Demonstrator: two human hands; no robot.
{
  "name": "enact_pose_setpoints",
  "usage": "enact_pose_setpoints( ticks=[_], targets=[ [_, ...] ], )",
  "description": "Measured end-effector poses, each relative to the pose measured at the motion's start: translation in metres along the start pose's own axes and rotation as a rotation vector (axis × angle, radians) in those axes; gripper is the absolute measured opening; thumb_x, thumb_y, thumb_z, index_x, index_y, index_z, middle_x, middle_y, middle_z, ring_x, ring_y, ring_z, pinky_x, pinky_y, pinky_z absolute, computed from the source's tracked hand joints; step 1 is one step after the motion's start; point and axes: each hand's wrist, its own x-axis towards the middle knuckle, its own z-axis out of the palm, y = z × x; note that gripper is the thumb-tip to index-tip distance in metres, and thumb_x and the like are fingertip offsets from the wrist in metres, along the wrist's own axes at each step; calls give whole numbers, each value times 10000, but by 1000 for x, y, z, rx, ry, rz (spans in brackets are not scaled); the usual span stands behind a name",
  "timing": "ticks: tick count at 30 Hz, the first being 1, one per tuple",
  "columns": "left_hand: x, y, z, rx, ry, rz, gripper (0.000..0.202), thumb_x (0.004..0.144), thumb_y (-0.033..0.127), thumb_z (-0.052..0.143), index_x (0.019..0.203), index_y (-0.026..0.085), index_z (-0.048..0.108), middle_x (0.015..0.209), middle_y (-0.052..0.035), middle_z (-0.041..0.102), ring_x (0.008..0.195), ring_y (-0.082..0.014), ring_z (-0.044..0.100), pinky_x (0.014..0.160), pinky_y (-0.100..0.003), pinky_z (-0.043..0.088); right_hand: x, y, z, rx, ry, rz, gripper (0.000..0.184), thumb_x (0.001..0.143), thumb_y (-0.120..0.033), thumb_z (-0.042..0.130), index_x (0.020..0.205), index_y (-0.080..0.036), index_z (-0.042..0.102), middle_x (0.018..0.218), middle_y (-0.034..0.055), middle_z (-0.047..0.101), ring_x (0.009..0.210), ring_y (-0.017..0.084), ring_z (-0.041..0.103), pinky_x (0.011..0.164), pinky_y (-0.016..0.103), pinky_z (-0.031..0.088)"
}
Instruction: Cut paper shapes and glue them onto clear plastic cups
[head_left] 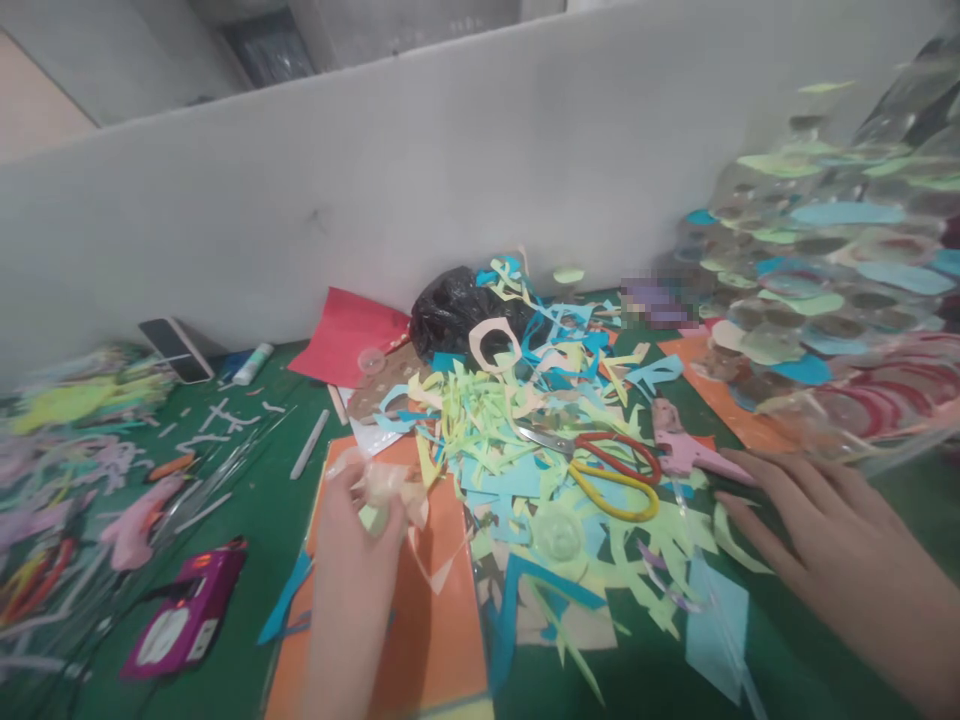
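My left hand is closed round a crumpled piece of clear plastic film, held above an orange paper sheet. My right hand lies flat with fingers stretched out on the green table, its fingertips next to a pink glue gun. Between the hands lies a heap of yellow, blue and green paper scraps. Scissors with red and yellow handles rest on the heap. A clear round plastic piece lies among the scraps.
A grey partition wall runs behind the table. A black plastic bag and red paper lie at the back. A phone and glue stick sit at left, a purple box nearer. Clear packets of coloured shapes pile up at right.
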Motion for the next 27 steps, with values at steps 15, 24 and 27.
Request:
enact_pose_setpoints(
  ticks=[15, 24, 27],
  targets=[
    [-9, 10, 4, 72, -36, 60, 535, 854, 357, 548, 1366, 220, 476, 1345, -142, 558, 1197, -339, 554, 988, -526, 476, 0, -35, 5, 188, 64, 87, 366, 1007, -453, 372, 1149, -194, 588, 1168, 128, 661, 1097, 335, 561, 941, 505, 436],
    [9, 14, 12, 93, -57, 94, 546, 844, 379, 564, 1348, 193, 469, 1257, -155, 578, 1235, -350, 506, 976, -512, 475, -18, -34, 4, 145, 82, 128, 362, 1012, -449, 371, 1076, -178, 602, 1083, 131, 663, 1054, 324, 549, 887, 474, 440],
    [10, 13, 12, 122, -20, 148, 463, 857, 365, 544, 1290, 201, 516, 1237, -142, 584, 1211, -333, 501, 977, -505, 470, -17, -36, 5, 137, 107, 111, 355, 1013, -437, 382, 1052, -170, 613, 1062, 129, 670, 1038, 313, 556, 874, 457, 441]
  ],
)
